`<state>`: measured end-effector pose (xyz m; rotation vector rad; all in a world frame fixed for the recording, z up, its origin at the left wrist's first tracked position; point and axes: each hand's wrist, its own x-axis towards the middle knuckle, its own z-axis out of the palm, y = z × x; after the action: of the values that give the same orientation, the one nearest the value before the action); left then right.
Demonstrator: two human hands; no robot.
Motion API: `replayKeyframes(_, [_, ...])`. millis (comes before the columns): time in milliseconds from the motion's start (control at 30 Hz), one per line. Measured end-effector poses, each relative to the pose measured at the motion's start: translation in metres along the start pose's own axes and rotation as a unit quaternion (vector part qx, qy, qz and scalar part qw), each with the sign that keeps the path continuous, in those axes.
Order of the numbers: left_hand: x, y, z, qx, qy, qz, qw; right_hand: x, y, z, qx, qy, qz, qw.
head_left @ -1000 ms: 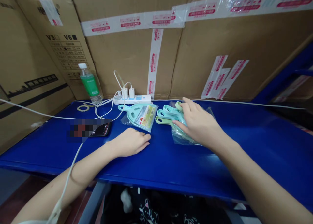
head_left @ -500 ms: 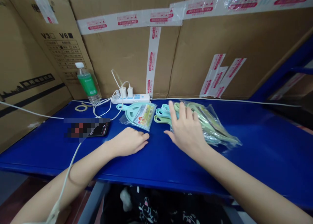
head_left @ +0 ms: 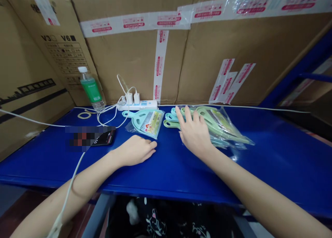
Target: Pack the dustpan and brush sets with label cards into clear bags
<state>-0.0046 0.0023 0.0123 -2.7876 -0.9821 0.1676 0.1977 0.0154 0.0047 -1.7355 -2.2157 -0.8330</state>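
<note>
My right hand [head_left: 195, 131] lies over a pile of bagged green and blue dustpan sets [head_left: 225, 127], its fingers stretched out and apart. The handles of the pile stick out to the left, beyond my fingertips. My left hand [head_left: 137, 150] rests on the blue table [head_left: 166, 175] with its fingers curled; whether anything is inside them is hidden. Just behind it, a single light-blue dustpan with a small brush [head_left: 146, 121] lies in clear wrapping, its handle pointing left. A printed card shows through that wrapping.
A white power strip [head_left: 149, 105] with two chargers and tangled cables lies at the back. Left of it stand a green-labelled bottle [head_left: 92, 89], a beaded bracelet [head_left: 84, 115] and a dark phone [head_left: 106, 137]. Taped cardboard [head_left: 124, 58] walls the back and left.
My right hand has shifted slightly left and its thumb has drawn in towards the palm. The pile under it sits a little differently. My left hand stays put.
</note>
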Motion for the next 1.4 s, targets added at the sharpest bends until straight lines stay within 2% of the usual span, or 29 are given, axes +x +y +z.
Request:
replayKeyframes(133, [0.0, 0.0, 0.001, 0.001, -0.001, 0.001, 1.0, 0.0, 0.009, -0.003, 0.023, -0.005, 0.003, 1.0])
replayKeyframes(400, [0.0, 0.0, 0.0, -0.011, 0.002, -0.004, 1.0, -0.006, 0.023, 0.006, 0.077, 0.048, 0.0, 0.996])
replayKeyframes(533, [0.001, 0.001, -0.002, -0.007, -0.01, -0.005, 1.0, -0.006, 0.022, -0.002, 0.066, 0.038, 0.012, 0.997])
replayKeyframes(733, [0.0, 0.0, -0.001, -0.014, 0.001, -0.008, 1.0, -0.005, 0.019, -0.012, 0.065, 0.024, 0.026, 0.997])
replayKeyframes(967, [0.0, 0.0, 0.002, -0.005, 0.01, -0.003, 1.0, -0.007, 0.007, -0.009, 0.07, 0.046, -0.091, 0.992])
replayKeyframes(1100, [0.001, 0.0, 0.001, -0.002, 0.001, -0.002, 1.0, -0.008, -0.001, -0.007, 0.042, 0.018, -0.171, 0.984])
replayKeyframes(1400, [0.0, 0.001, -0.001, 0.0, -0.007, -0.003, 1.0, -0.006, -0.002, 0.002, 0.039, 0.017, -0.249, 0.968])
